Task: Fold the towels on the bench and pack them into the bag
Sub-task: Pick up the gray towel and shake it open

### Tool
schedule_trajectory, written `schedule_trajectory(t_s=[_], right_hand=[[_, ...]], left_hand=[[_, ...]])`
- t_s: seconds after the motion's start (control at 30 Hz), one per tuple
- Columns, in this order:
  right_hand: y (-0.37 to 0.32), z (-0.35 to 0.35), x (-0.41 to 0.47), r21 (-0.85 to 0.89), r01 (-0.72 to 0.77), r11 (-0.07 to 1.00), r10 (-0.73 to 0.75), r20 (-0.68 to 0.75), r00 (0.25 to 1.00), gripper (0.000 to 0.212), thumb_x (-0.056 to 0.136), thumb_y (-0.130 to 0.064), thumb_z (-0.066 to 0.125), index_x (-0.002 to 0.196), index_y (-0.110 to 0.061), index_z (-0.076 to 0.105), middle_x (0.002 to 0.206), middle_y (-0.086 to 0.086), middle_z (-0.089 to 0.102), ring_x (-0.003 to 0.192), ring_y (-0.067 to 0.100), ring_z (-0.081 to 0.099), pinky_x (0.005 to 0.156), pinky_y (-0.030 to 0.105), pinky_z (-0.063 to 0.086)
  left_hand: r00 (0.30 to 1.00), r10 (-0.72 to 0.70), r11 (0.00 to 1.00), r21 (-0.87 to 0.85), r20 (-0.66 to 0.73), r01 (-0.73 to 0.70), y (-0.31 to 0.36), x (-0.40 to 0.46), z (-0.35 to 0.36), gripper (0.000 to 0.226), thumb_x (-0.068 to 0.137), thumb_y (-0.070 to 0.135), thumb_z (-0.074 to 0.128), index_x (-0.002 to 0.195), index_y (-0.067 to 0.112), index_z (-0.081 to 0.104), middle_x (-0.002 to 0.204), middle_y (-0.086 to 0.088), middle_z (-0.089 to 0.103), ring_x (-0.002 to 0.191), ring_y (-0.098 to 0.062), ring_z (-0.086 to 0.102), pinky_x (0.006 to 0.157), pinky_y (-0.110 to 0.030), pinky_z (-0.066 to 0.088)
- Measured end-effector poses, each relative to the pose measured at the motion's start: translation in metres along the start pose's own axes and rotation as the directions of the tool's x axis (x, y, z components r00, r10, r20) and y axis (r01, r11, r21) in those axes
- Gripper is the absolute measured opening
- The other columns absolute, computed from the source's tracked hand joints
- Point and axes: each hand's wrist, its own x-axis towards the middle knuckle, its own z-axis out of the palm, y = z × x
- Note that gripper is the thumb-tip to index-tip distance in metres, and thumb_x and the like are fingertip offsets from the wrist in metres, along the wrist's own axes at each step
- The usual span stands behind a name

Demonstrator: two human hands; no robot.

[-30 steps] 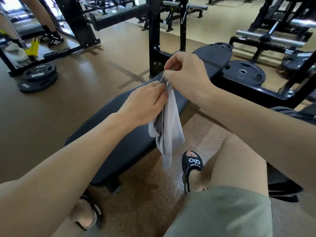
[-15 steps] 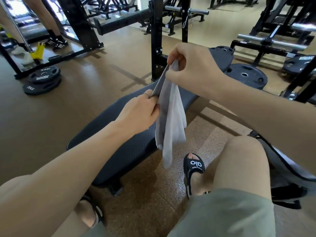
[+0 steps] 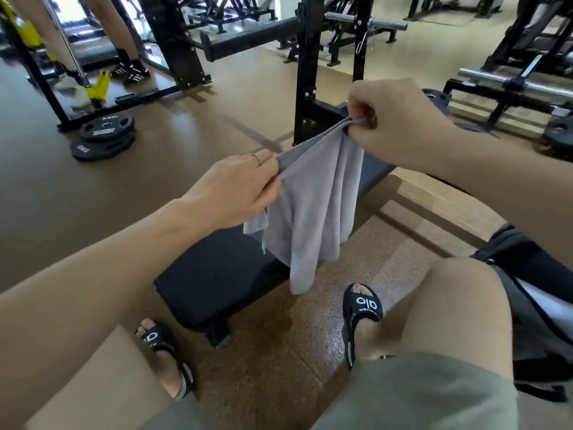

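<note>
The towel (image 3: 313, 197) is plain pale grey. The bench (image 3: 217, 274) pad is black with a fine ribbed texture. The sandals (image 3: 361, 308) are black with white lettering, the shorts (image 3: 418, 395) olive green, the floor (image 3: 93, 197) tan, and the weight plates (image 3: 104, 136) black with white markings.

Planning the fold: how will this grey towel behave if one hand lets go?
Probably floppy: the grey towel sags in loose folds between left hand and right hand. Likely light, since fingertip pinches hold it. Released, it would likely collapse and swing.

Both hands (image 3: 235, 190) pinch grey towel (image 3: 313, 206) above bench (image 3: 217, 274)
</note>
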Motion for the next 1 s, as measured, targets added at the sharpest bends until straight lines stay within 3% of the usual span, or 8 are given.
schedule_trajectory(t_s=[0.1,0.27,0.37,0.57,0.8,1.0], right_hand=[[-0.010,0.001,0.011,0.078,-0.016,0.997,0.022,-0.079,0.997,0.002,0.080,-0.005,0.057,0.080,-0.006,0.056,0.074,0.006,0.056,0.070,0.023,0.049,0.059,0.015,0.030],[-0.023,0.006,0.020,0.182,-0.025,0.983,0.049,-0.133,0.990,0.009,0.079,-0.007,0.055,0.085,-0.005,0.061,0.078,0.003,0.058,0.070,0.011,0.047,0.061,0.011,0.033],[-0.026,0.005,0.022,0.192,-0.015,0.981,0.039,-0.127,0.991,0.008,0.081,-0.008,0.054,0.086,-0.008,0.061,0.079,0.001,0.057,0.069,0.009,0.047,0.062,0.012,0.034],[-0.028,-0.001,0.024,0.224,-0.020,0.974,0.064,-0.190,0.980,0.012,0.085,-0.008,0.053,0.092,-0.008,0.062,0.085,0.007,0.063,0.075,0.020,0.058,0.066,0.030,0.047],[-0.024,0.005,0.028,0.231,-0.057,0.971,0.099,-0.173,0.980,0.030,0.084,-0.003,0.049,0.094,-0.016,0.074,0.089,-0.001,0.061,0.070,0.003,0.048,0.065,0.007,0.034],[-0.033,0.011,0.023,0.304,-0.057,0.951,0.123,-0.202,0.972,0.024,0.081,-0.013,0.052,0.087,-0.015,0.074,0.085,-0.003,0.067,0.075,0.006,0.057,0.067,0.015,0.044]], left_hand=[[0.998,-0.056,0.994,-0.094,0.012,0.057,0.006,-0.010,0.012,0.030,0.102,0.041,0.047,0.097,0.013,0.056,0.092,0.001,0.051,0.072,-0.017,0.047,0.068,-0.032,0.039],[0.974,-0.223,0.932,-0.284,0.039,0.225,0.023,-0.011,0.038,0.050,0.096,0.060,0.049,0.116,0.014,0.058,0.110,0.002,0.056,0.093,-0.017,0.057,0.081,-0.035,0.049],[0.967,-0.253,0.910,-0.332,0.025,0.247,0.030,-0.009,0.049,0.043,0.097,0.055,0.054,0.115,0.017,0.058,0.109,0.003,0.056,0.096,-0.020,0.058,0.084,-0.041,0.050],[0.934,-0.356,0.818,-0.473,0.033,0.328,0.041,-0.004,0.069,0.029,0.094,0.045,0.062,0.112,0.022,0.061,0.113,0.008,0.057,0.105,-0.016,0.054,0.091,-0.041,0.050],[0.867,-0.492,0.734,-0.499,0.078,0.461,0.047,0.007,0.081,0.031,0.093,0.052,0.059,0.103,0.023,0.060,0.112,0.005,0.051,0.100,-0.019,0.054,0.090,-0.044,0.054],[0.861,-0.508,0.754,-0.492,-0.015,0.436,0.046,0.023,0.070,0.027,0.097,0.039,0.058,0.107,0.015,0.065,0.118,0.000,0.056,0.099,-0.024,0.057,0.086,-0.044,0.053]])
